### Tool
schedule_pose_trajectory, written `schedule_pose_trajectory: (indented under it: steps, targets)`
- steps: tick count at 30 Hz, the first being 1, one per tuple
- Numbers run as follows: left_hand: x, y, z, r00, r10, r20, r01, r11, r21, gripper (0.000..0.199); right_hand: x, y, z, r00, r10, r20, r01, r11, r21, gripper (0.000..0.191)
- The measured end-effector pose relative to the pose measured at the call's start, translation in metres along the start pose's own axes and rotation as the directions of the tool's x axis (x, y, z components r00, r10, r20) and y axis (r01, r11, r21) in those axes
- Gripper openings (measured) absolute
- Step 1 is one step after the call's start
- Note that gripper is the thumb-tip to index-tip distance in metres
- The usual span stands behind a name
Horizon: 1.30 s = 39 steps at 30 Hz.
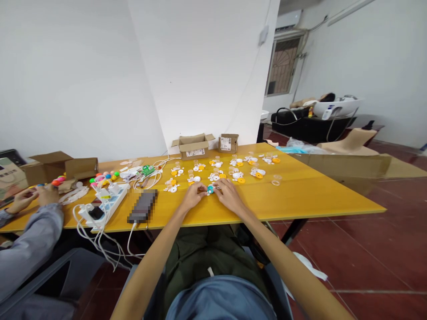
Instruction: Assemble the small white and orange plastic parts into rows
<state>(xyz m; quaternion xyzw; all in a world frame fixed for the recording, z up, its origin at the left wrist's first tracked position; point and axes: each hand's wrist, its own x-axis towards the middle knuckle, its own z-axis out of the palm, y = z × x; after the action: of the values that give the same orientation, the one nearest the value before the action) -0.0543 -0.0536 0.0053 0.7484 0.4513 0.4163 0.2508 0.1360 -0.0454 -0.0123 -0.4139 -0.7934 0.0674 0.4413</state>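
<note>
Near the front of the yellow table, a small teal round part [210, 190] with a white piece on its face sits between my two hands. My left hand [194, 196] pinches it from the left with thumb and forefinger. From the other side, my right hand [230, 194] grips it with curled fingers. Just beyond the hands lie several groups of small parts: white discs [196, 179], orange round pieces [241, 180] and clear plastic cups [231, 170]. Clear rings [275, 182] lie to the right of my right hand. The teal part's finer details are too small to make out.
A phone [143, 206] and a white power strip [110, 202] with tangled cables lie left. Cardboard boxes [193, 146] stand at the back. Further left, another person's hands [46, 194] work beside colourful balls [106, 176]. The table's [320, 195] right edge slants towards me.
</note>
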Motion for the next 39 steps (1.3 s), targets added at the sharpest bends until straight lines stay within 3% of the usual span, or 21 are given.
schedule_pose_trajectory:
  steps: [8,24,28,32,39]
  targets:
    - [0.0,0.002,-0.002,0.996,0.079,0.039,-0.08,0.997,0.014,0.012,0.001,-0.002,0.0,0.994,-0.084,0.072,0.084,0.996,0.003,0.013]
    - [0.0,-0.002,0.001,0.994,0.094,0.056,-0.097,0.994,0.052,0.009,0.0,0.001,0.002,0.999,-0.028,-0.026,0.032,0.988,0.153,0.014]
    - [-0.002,0.002,0.0,0.994,0.095,0.062,-0.099,0.992,0.076,0.008,0.002,0.004,0.002,0.987,0.083,-0.14,-0.05,0.973,0.225,0.011]
    - [-0.003,0.006,0.0,0.994,0.094,0.06,-0.102,0.982,0.156,0.018,0.004,0.01,-0.001,0.937,0.274,-0.216,-0.191,0.921,0.339,0.014]
    - [0.0,0.002,0.008,0.996,0.085,0.03,-0.09,0.956,0.279,0.028,-0.001,0.012,-0.011,0.881,0.447,-0.157,-0.382,0.866,0.322,0.012]
